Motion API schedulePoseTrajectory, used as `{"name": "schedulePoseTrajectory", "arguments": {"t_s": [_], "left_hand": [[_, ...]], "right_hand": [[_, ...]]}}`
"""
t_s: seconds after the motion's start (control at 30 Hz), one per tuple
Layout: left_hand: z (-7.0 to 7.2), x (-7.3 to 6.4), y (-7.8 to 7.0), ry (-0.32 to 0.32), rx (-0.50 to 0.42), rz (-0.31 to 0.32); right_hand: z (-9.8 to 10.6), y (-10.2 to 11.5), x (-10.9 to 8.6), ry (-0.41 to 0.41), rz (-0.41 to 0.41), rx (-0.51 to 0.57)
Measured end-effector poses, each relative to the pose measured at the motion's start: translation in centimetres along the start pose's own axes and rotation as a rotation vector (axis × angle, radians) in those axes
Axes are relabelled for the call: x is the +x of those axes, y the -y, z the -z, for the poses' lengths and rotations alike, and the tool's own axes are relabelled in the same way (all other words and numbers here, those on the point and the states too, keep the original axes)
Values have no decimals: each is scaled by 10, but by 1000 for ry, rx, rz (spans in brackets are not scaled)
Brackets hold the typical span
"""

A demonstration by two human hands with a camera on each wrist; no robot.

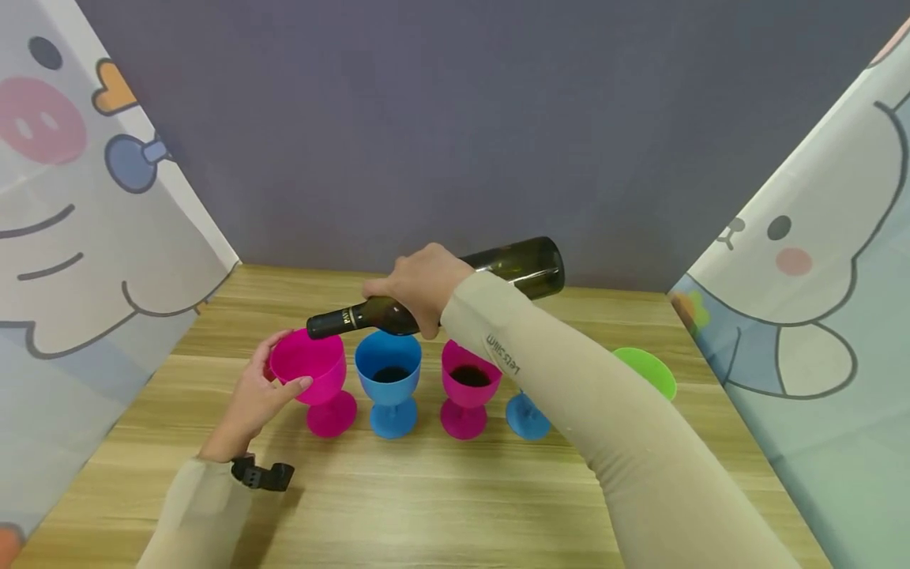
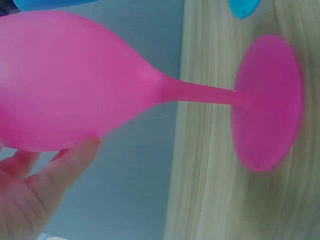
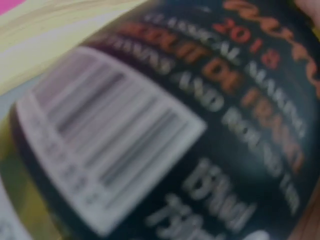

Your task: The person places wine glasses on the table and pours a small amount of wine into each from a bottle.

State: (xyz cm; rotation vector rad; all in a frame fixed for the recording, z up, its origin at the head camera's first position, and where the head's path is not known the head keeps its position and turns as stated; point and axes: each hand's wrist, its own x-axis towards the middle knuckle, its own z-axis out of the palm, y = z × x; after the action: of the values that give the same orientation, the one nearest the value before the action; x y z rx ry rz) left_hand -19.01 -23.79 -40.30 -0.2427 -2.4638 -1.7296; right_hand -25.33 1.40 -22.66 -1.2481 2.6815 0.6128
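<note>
My left hand [image 1: 257, 391] holds the bowl of the leftmost pink goblet [image 1: 329, 379], thumb on the near side and fingers round the far side. In the left wrist view, that goblet's foot [image 2: 270, 102] is on the wooden table. My right hand [image 1: 430, 280] grips a dark wine bottle [image 1: 533, 265] by its body. The bottle is tilted nearly level, neck pointing left and slightly down, its mouth over the held goblet's rim. No stream shows at the mouth. The bottle's barcode label [image 3: 107, 135] fills much of the right wrist view.
In the row to the right, a blue goblet [image 1: 387, 391] and another pink goblet [image 1: 465, 387] hold dark liquid. My right sleeve [image 1: 569, 379] partly hides a second blue goblet [image 1: 528, 416] and a green one [image 1: 648, 370]. A grey panel [image 1: 426, 118] stands behind the table.
</note>
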Motion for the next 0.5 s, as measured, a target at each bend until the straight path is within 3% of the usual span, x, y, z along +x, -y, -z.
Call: {"name": "schedulePoseTrajectory", "arguments": {"t_s": [0.37, 0.5], "left_hand": [[-1, 0, 5, 19, -89, -101], [-3, -1, 7, 30, -166, -127]], "right_hand": [[-3, 3, 2, 50, -28, -108], [-5, 6, 3, 52, -31, -162]]}}
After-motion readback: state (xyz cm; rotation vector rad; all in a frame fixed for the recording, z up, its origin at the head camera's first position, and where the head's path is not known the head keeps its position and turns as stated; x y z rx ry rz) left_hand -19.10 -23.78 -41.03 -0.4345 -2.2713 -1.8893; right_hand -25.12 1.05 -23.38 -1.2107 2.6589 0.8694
